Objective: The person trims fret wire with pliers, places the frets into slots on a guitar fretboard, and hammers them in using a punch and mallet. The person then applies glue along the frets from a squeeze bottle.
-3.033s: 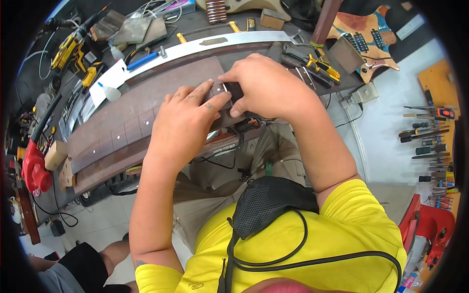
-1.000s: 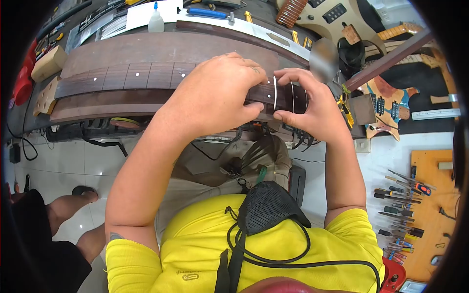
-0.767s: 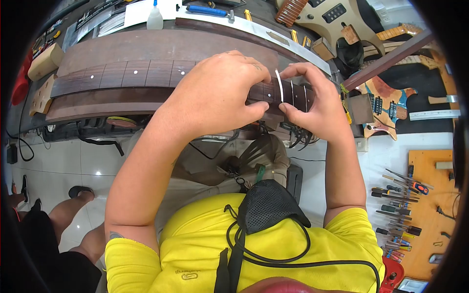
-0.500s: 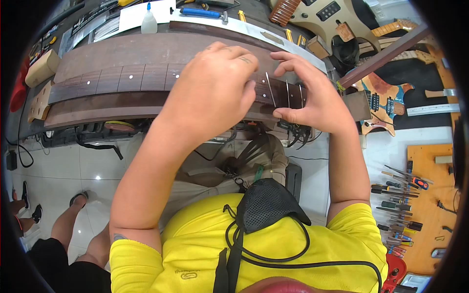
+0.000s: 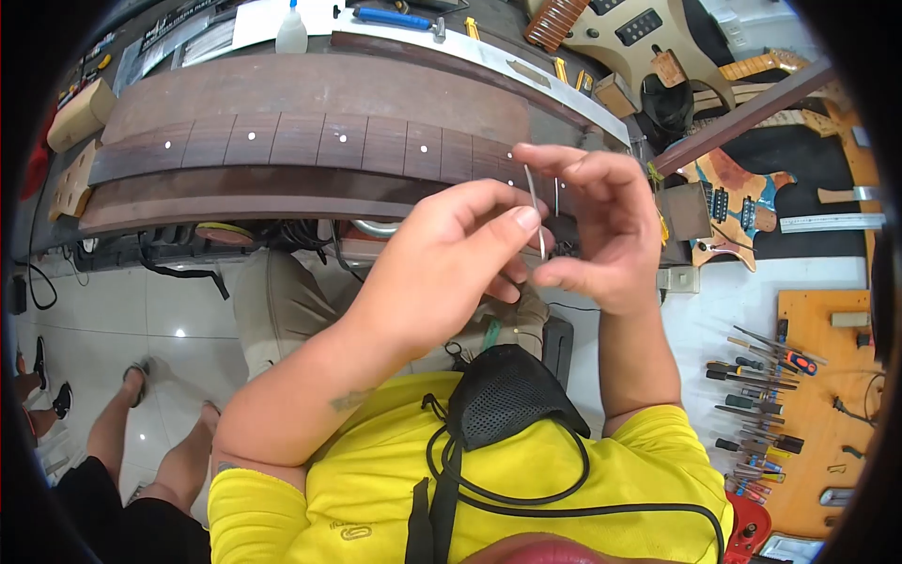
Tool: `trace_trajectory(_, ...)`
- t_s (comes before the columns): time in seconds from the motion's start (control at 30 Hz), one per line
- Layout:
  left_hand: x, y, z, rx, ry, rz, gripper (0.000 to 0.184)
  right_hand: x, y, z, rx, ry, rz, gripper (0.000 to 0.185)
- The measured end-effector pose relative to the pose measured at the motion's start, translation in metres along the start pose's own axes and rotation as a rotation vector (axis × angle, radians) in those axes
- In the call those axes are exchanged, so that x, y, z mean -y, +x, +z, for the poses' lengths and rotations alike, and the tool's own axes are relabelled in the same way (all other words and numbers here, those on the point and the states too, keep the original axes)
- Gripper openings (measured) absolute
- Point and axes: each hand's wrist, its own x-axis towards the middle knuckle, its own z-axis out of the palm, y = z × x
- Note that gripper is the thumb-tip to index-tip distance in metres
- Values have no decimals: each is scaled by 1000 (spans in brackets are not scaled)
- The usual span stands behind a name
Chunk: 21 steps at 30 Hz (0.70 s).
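A thin, slightly curved metal wire [image 5: 535,202] stands nearly upright between my hands, in front of the fretboard. My left hand [image 5: 451,254] pinches it between thumb and fingertips near its middle. Beside it on the right, my right hand [image 5: 606,221] has its fingers curved and thumb apart, with a gap between them; it holds nothing that I can make out. Behind them the dark fretboard [image 5: 299,141] with white dot inlays and crosswise slots lies along the bench. Another metal strip [image 5: 556,195] sits across its right end, partly hidden by my right hand.
A glue bottle [image 5: 292,34] and a blue-handled hammer [image 5: 393,17] lie behind the fretboard. Guitar bodies [image 5: 728,202] are at the right, beyond a wooden bar [image 5: 742,117]. Tools hang on an orange board [image 5: 813,395]. Another person's legs [image 5: 178,470] show at lower left.
My left hand has come off the fretboard toward me and turned, and now holds the wire that stood on the board. My right hand has moved slightly nearer me, still beside the wire.
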Motion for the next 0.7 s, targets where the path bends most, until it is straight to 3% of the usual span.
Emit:
trace_trajectory(0.17, 17, 10, -6, 100, -193, 44, 24, 2, -5, 4, -64, -83, 21, 80)
trace_trajectory(0.23, 17, 10, -8, 130, -231, -31, 22, 19, 1, -3, 44, -430, 16, 86)
trace_trajectory(0.43, 18, 12, -9, 169, -297, -37, 20, 21, 10, -14, 190, -490, 20, 80)
trace_trajectory(0.7, 21, 14, -15, 181, -413, -77, 21, 24, 16, -4, 152, -623, -4, 73)
